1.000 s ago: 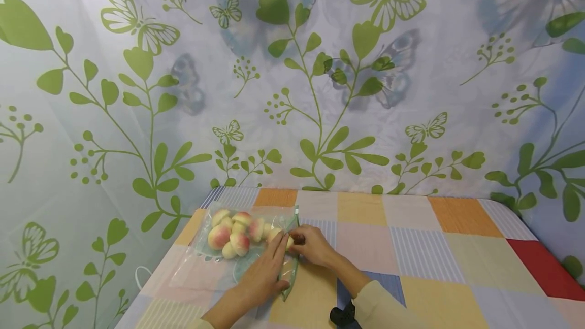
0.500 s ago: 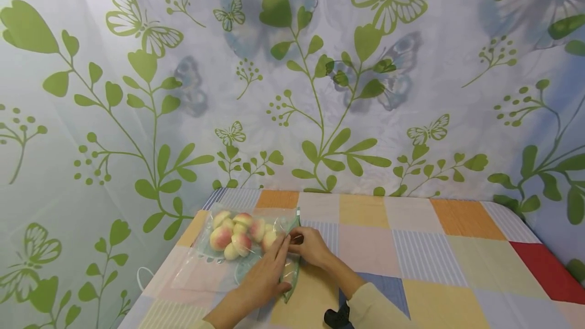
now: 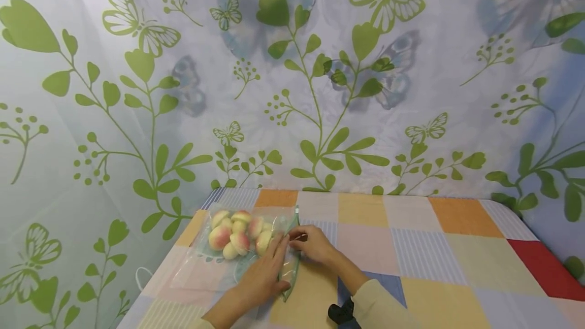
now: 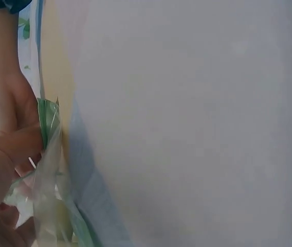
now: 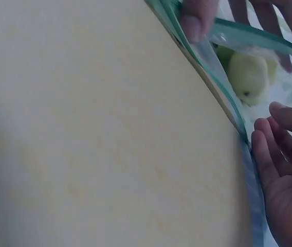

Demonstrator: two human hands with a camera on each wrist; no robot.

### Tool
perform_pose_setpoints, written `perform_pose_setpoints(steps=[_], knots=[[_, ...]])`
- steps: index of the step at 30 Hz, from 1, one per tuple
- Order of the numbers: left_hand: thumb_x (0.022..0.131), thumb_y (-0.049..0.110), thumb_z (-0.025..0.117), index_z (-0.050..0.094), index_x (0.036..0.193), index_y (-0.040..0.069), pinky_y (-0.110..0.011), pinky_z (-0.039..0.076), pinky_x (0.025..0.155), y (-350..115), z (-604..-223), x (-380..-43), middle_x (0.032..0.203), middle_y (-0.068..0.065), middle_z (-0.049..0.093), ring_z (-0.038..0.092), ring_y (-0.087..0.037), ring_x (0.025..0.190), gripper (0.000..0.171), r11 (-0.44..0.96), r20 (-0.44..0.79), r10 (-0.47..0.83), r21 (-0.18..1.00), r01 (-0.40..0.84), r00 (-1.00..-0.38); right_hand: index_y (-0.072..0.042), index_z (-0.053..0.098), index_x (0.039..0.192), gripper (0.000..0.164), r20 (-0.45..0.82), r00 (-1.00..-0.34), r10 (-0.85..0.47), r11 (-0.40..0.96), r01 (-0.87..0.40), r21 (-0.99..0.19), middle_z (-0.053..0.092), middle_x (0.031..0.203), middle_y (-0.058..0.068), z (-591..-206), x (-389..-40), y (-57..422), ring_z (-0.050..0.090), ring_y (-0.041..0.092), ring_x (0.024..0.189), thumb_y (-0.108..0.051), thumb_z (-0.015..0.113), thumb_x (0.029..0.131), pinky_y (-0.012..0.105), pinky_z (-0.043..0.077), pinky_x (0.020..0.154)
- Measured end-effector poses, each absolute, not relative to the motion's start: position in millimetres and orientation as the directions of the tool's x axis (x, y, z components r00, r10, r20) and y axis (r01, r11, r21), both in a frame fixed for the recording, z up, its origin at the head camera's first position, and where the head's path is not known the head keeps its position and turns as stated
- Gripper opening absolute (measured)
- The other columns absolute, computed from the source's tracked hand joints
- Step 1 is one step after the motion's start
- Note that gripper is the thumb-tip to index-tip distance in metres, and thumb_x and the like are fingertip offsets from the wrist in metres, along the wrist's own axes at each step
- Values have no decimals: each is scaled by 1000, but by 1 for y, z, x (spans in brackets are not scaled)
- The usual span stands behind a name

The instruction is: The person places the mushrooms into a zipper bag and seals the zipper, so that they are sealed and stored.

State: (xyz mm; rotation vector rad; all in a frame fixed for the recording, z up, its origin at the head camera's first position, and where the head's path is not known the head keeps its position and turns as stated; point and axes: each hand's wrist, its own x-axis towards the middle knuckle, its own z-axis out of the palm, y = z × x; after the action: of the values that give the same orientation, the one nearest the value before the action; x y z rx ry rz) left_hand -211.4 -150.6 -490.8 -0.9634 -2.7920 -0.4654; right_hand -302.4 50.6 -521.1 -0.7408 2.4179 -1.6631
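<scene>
A clear zip bag (image 3: pixel 183 273) with a green-edged mouth lies at the table's left. Several mushroom-shaped pieces (image 3: pixel 221 237), pale yellow with pink-red patches, show through its film. My left hand (image 3: pixel 260 275) rests on the bag beside the mouth, fingers extended, with its thumb at the green edge (image 5: pixel 197 64). At the mouth, my right hand (image 3: pixel 315 245) has loosely bent fingers near that edge; in the right wrist view nothing shows between its thumb and fingertips. A pale yellow piece (image 5: pixel 249 72) sits just inside the mouth, between the hands.
A patchwork cloth (image 3: pixel 425 253) covers the table and extends to the right of the bag. Behind it hangs a curtain (image 3: pixel 283 90) printed with leaves and butterflies. A white loop of cord (image 3: pixel 142 270) pokes out by the table's left edge.
The piece by my right fingers has moved left, deeper into the bag. My right fingers now show no piece between them, and my left hand has stayed on the bag.
</scene>
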Motion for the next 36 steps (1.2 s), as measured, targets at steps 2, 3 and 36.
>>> perform_pose_setpoints(steps=[2, 3, 36], knots=[[80, 24, 91, 19, 160, -7, -39, 54, 100, -152, -491, -213, 163, -28, 26, 49, -38, 137, 112, 743, 242, 573, 248, 621, -783, -4, 73, 119, 23, 178, -871, -457, 286, -334, -898, 72, 112, 6, -520, -303, 56, 70, 28, 103, -14, 73, 98, 34, 60, 82], [81, 24, 90, 20, 160, -7, -40, 53, 102, -153, -491, -214, 162, -27, 29, 49, -38, 137, 110, 743, 249, 571, 250, 621, -783, -4, 73, 121, 24, 176, -871, -459, 291, -335, -896, 72, 112, 6, -519, -303, 58, 70, 28, 103, -14, 72, 99, 35, 60, 83], [83, 8, 71, 65, 127, -8, -40, 55, 94, -135, -487, -230, 123, -15, 60, 59, -29, 111, 48, 758, 369, 556, 144, 636, -745, 14, 59, 133, 46, -87, -959, -269, 115, 58, -992, 69, 119, 17, -509, -326, 61, 69, 26, 105, -24, 59, 107, 38, 60, 88]])
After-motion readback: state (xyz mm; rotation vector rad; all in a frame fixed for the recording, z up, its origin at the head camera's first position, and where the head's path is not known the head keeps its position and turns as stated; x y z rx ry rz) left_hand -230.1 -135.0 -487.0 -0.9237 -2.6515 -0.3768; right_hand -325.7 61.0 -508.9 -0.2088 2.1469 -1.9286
